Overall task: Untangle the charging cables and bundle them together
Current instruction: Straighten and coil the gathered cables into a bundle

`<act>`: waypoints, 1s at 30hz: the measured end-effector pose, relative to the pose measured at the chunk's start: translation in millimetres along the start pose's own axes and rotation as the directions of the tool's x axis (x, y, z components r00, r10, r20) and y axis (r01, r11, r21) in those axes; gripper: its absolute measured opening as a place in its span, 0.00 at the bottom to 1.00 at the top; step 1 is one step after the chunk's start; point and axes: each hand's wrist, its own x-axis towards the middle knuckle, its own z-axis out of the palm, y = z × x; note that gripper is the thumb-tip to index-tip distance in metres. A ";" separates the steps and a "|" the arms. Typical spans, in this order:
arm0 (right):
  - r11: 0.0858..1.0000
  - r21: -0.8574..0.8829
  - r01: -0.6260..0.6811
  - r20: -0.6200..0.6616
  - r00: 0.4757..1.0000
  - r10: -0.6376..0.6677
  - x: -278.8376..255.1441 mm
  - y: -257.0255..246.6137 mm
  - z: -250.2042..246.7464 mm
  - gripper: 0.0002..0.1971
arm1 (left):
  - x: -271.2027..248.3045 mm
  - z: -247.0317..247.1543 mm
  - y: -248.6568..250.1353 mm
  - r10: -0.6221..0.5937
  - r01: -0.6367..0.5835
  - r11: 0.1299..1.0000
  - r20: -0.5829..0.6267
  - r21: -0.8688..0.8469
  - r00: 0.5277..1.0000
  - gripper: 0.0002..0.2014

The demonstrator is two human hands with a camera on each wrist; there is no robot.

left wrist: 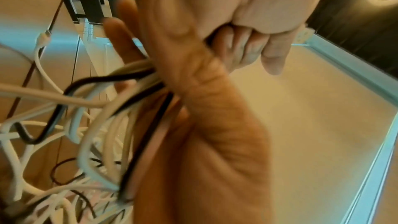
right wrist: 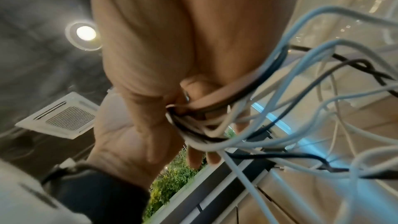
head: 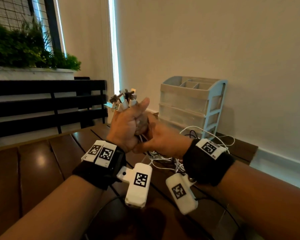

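Observation:
Several white and black charging cables are gathered into one bunch, and their plugs (head: 123, 100) stick up above my left hand (head: 128, 125). That hand grips the bunch in an upright fist with the thumb raised. My right hand (head: 161, 139) sits just below and to the right, its fingers curled round the same cables. The loose ends (head: 164, 161) hang down in a tangle onto the wooden table (head: 42, 163). In the left wrist view the cables (left wrist: 103, 105) run out of the palm (left wrist: 215, 134). In the right wrist view the strands (right wrist: 215, 125) cross my right hand (right wrist: 161, 40).
A pale plastic drawer organizer (head: 192, 104) stands against the wall behind the hands, with cable loops lying at its foot. A black slatted bench (head: 42, 101) and a planter with green plants (head: 24, 49) are at the left.

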 end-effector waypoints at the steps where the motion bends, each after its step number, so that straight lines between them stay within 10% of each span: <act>1: 0.998 -0.056 -0.013 0.029 0.999 0.015 1.9 2.5 -0.5 0.32 | 1.6 -1.6 1.8 -0.006 0.007 0.999 0.009 -0.039 1.000 0.18; 3: 0.964 -0.266 -0.029 0.076 0.996 0.051 1.2 1.1 2.3 0.05 | 3.0 0.0 7.3 0.001 -0.001 0.998 0.002 -0.066 1.000 0.18; 9: 0.531 -0.847 -0.028 -0.129 0.980 -0.154 9.8 2.7 6.3 0.09 | 7.1 2.0 11.8 -0.167 0.108 0.981 -0.419 -0.160 0.893 0.16; 13: 0.276 -0.961 0.000 -0.068 0.969 -0.237 4.1 6.2 1.4 0.10 | 10.3 -1.9 7.3 -0.265 0.092 0.926 -0.453 -0.367 0.851 0.15; 21: 0.913 -0.405 0.038 0.147 0.989 0.024 -5.3 -8.2 -23.6 0.13 | 8.6 -9.7 14.4 -0.204 0.119 0.934 -0.227 -0.337 0.952 0.27; 30: 0.879 -0.477 -0.004 0.243 0.960 0.136 -8.7 -12.8 -33.2 0.12 | 9.8 -9.2 14.5 -0.210 0.193 0.972 -0.120 -0.137 0.970 0.28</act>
